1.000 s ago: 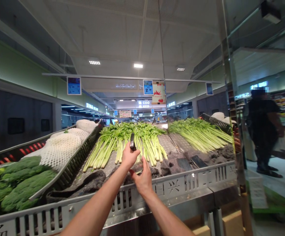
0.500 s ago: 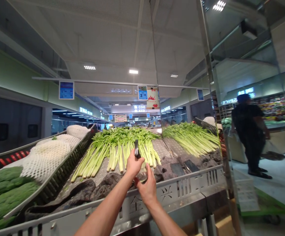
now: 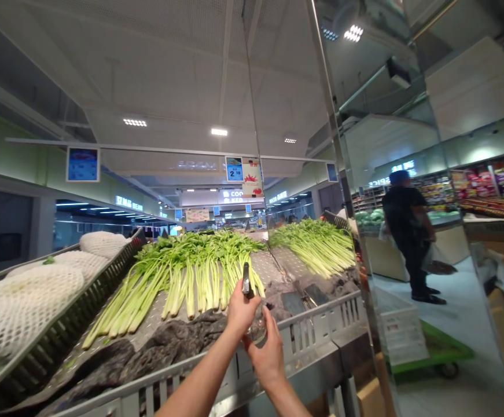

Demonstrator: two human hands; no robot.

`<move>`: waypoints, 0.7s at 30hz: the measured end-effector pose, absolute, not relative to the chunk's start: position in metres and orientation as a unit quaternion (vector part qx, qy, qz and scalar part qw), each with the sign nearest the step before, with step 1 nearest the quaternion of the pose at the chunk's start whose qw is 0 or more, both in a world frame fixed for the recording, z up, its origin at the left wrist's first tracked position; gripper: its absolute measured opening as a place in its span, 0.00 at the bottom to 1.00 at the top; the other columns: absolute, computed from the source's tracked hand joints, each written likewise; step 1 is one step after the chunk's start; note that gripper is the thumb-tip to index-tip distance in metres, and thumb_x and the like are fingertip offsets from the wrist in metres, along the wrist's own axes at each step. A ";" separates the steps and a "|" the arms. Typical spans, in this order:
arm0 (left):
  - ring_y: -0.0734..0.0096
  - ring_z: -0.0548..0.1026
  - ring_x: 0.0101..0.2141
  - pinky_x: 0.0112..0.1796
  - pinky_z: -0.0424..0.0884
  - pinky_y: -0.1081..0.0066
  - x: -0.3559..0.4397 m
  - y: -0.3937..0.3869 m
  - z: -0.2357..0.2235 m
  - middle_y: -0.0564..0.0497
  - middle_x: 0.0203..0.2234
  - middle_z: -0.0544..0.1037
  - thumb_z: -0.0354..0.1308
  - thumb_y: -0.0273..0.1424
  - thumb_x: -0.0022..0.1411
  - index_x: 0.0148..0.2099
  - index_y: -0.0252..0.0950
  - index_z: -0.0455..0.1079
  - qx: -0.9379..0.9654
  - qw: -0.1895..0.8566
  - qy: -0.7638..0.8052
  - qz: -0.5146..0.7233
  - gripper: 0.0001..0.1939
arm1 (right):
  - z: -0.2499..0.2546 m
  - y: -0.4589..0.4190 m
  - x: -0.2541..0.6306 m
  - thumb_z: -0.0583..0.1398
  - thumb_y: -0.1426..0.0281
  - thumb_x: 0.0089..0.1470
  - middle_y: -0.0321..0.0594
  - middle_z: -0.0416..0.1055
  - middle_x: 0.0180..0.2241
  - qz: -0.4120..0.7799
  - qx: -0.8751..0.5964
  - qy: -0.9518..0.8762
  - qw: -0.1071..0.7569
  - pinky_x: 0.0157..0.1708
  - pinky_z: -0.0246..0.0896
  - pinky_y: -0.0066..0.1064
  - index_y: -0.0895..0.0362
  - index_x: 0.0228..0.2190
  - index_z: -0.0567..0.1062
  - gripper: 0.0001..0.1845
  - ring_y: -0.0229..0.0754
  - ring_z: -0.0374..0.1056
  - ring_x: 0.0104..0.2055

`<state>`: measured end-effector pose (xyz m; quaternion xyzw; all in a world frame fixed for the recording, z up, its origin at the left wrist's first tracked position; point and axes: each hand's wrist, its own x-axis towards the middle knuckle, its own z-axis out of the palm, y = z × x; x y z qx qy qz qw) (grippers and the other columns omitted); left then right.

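My left hand [image 3: 241, 310] is closed round a small black tool [image 3: 246, 278] whose narrow end points up and away from me. Just beside it, my right hand [image 3: 269, 350] curves its thumb and fingers about a clear round thing [image 3: 258, 331], like a roll of clear tape; its exact kind is hard to make out. Whether the black tool and the clear round thing are joined is hidden by my fingers. Beyond both hands lies a row of celery [image 3: 203, 272] with pale stalks toward me. Dark crumpled cloth [image 3: 173, 341] runs along the front below the stalks.
A grey slatted rail [image 3: 308, 339] edges the display. On the left a dark crate [image 3: 117, 260] holds produce in white foam netting [image 3: 39, 286]. A mirrored panel [image 3: 297, 185] reflects the celery. At right, a person [image 3: 408, 231] and a green trolley [image 3: 447, 347] appear in glass.
My view has turned to the right, so the celery, crate and signs sit further left. Both hands keep nearly the same hold, a little lower and further right in the picture.
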<state>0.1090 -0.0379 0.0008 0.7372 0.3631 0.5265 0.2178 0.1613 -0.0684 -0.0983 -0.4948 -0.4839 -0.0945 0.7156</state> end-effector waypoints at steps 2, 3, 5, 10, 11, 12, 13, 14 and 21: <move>0.77 0.64 0.20 0.22 0.58 0.77 0.110 -0.037 0.003 0.57 0.18 0.65 0.51 0.28 0.43 0.34 0.37 0.60 0.740 0.210 0.360 0.527 0.12 | -0.095 -0.069 0.162 0.59 0.68 0.38 0.50 0.61 0.46 -0.094 -0.496 -0.487 0.713 0.46 0.56 0.37 0.62 0.48 0.59 0.33 0.47 0.58 0.49; 0.77 0.64 0.20 0.22 0.58 0.77 0.111 -0.038 0.005 0.57 0.19 0.66 0.51 0.27 0.43 0.34 0.36 0.60 0.743 0.206 0.359 0.526 0.12 | -0.094 -0.070 0.162 0.59 0.68 0.37 0.50 0.61 0.47 -0.093 -0.498 -0.488 0.711 0.46 0.55 0.37 0.62 0.48 0.59 0.33 0.47 0.57 0.49; 0.77 0.64 0.21 0.23 0.58 0.77 0.113 -0.041 0.009 0.56 0.19 0.66 0.52 0.27 0.42 0.33 0.36 0.60 0.747 0.192 0.373 0.516 0.11 | -0.090 -0.072 0.162 0.59 0.66 0.38 0.51 0.61 0.47 -0.086 -0.504 -0.485 0.710 0.46 0.55 0.38 0.64 0.48 0.59 0.34 0.47 0.57 0.49; 0.77 0.63 0.21 0.23 0.56 0.77 0.116 -0.048 0.011 0.56 0.21 0.67 0.53 0.27 0.42 0.32 0.36 0.61 0.751 0.160 0.395 0.504 0.10 | -0.089 -0.078 0.165 0.58 0.63 0.39 0.53 0.60 0.47 -0.064 -0.510 -0.481 0.710 0.46 0.54 0.39 0.65 0.48 0.58 0.35 0.48 0.57 0.49; 0.77 0.63 0.21 0.22 0.56 0.77 0.116 -0.048 0.010 0.56 0.21 0.67 0.53 0.27 0.42 0.33 0.36 0.61 0.749 0.162 0.393 0.508 0.11 | -0.090 -0.078 0.165 0.58 0.62 0.39 0.53 0.60 0.47 -0.063 -0.511 -0.485 0.707 0.46 0.55 0.39 0.65 0.48 0.58 0.35 0.48 0.57 0.49; 0.77 0.63 0.21 0.22 0.56 0.77 0.116 -0.048 0.009 0.56 0.21 0.67 0.53 0.27 0.42 0.33 0.36 0.61 0.746 0.166 0.392 0.511 0.11 | -0.091 -0.077 0.165 0.58 0.62 0.40 0.53 0.60 0.47 -0.063 -0.512 -0.487 0.704 0.46 0.55 0.39 0.65 0.48 0.58 0.34 0.48 0.57 0.49; 0.77 0.63 0.22 0.22 0.56 0.77 0.115 -0.048 0.008 0.55 0.22 0.67 0.53 0.27 0.42 0.34 0.36 0.61 0.744 0.172 0.391 0.514 0.12 | -0.092 -0.076 0.166 0.57 0.62 0.40 0.53 0.60 0.47 -0.065 -0.513 -0.491 0.701 0.46 0.54 0.39 0.65 0.48 0.58 0.34 0.48 0.57 0.49; 0.77 0.63 0.22 0.23 0.56 0.77 0.113 -0.049 0.008 0.55 0.22 0.68 0.53 0.26 0.42 0.35 0.36 0.61 0.742 0.176 0.390 0.517 0.13 | -0.092 -0.075 0.165 0.57 0.62 0.40 0.53 0.60 0.47 -0.067 -0.513 -0.493 0.699 0.46 0.54 0.39 0.65 0.49 0.58 0.34 0.48 0.57 0.48; 0.76 0.64 0.23 0.24 0.56 0.77 0.094 -0.052 0.019 0.54 0.24 0.69 0.52 0.27 0.43 0.37 0.36 0.62 0.723 0.187 0.402 0.531 0.14 | -0.083 -0.069 0.152 0.58 0.61 0.39 0.52 0.61 0.46 -0.073 -0.503 -0.513 0.692 0.43 0.57 0.38 0.64 0.48 0.58 0.35 0.47 0.60 0.46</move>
